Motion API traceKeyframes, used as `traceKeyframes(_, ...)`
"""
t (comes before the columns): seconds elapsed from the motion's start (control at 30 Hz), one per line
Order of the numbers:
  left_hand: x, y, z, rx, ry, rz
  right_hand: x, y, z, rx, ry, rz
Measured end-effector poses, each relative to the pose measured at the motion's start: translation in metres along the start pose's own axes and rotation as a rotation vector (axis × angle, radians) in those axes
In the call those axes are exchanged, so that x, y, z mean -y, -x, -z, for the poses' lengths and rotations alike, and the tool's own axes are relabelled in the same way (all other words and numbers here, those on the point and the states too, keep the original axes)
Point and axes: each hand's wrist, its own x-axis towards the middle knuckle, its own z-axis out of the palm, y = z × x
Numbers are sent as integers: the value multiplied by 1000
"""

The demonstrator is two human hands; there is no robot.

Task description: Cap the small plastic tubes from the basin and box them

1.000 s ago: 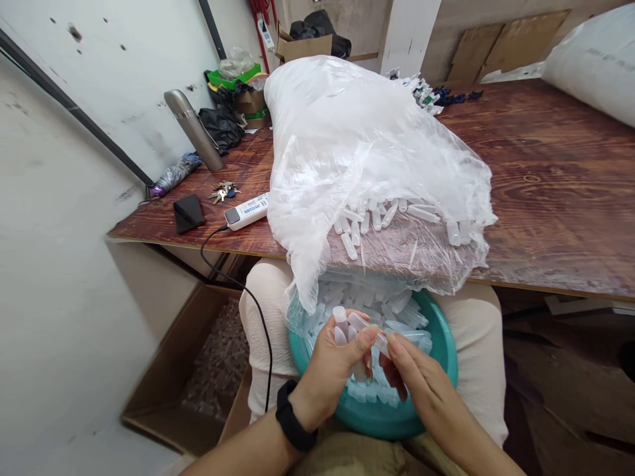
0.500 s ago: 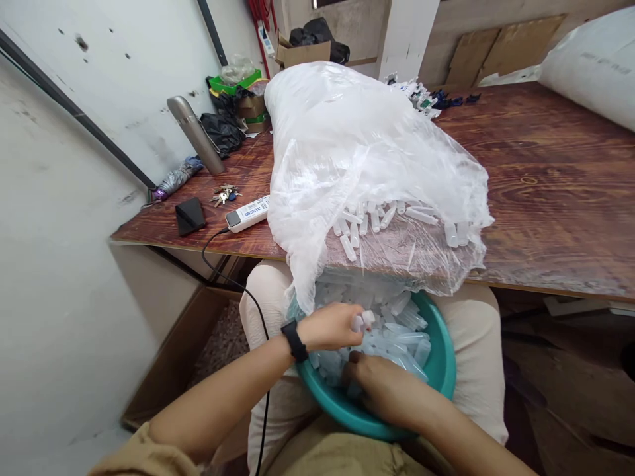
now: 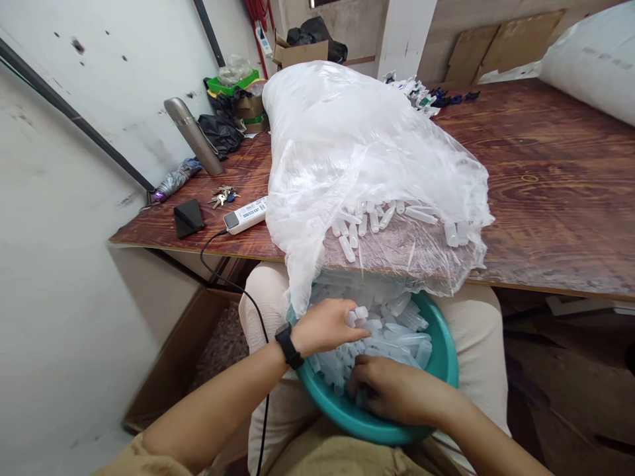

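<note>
Holding tubes (image 3: 361, 312), left hand (image 3: 320, 328) sitting at ten o'clock of basin (image 3: 449, 357); right hand (image 3: 399, 390) resting among loose tubes (image 3: 397, 339), six o'clock, grip hidden. Keeping left hold snug likely prevents drops.

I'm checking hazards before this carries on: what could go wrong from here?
The black cable passes behind the left forearm in this view, so a swing of that arm might snag it and drag the white device. The teal basin sits between the legs, so it could tip if they shift. The left hand holds several white tubes bunched together, so one might slip out.
</note>
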Motion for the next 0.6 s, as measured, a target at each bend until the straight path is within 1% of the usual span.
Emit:
traceKeyframes(0.03,-1,5,2,9,99,11,-2,1,2,4,-10,-7)
traceKeyframes(0.07,-3,9,4,34,248,24,-3,2,4,8,-18,-15)
traceKeyframes(0.17,-7,23,3,131,841,76,-3,4,7,30,-37,-20)
traceKeyframes(0.2,-9,28,2,154,998,89,-3,5,8,38,-45,-18)
traceKeyframes(0.23,-10,32,1,164,1096,93,-4,5,8,46,-54,-15)
traceKeyframes(0.3,-10,39,-1,162,1196,94,-5,5,8,55,-78,-6)
traceKeyframes(0.4,-9,45,-3,119,1233,82,-6,4,5,33,-126,20)
traceKeyframes(0.53,-5,48,-2,69,1256,86,-5,2,-3,-46,-198,61)
traceKeyframes(0.6,-4,50,-1,57,1245,87,-7,2,-4,-102,-239,83)
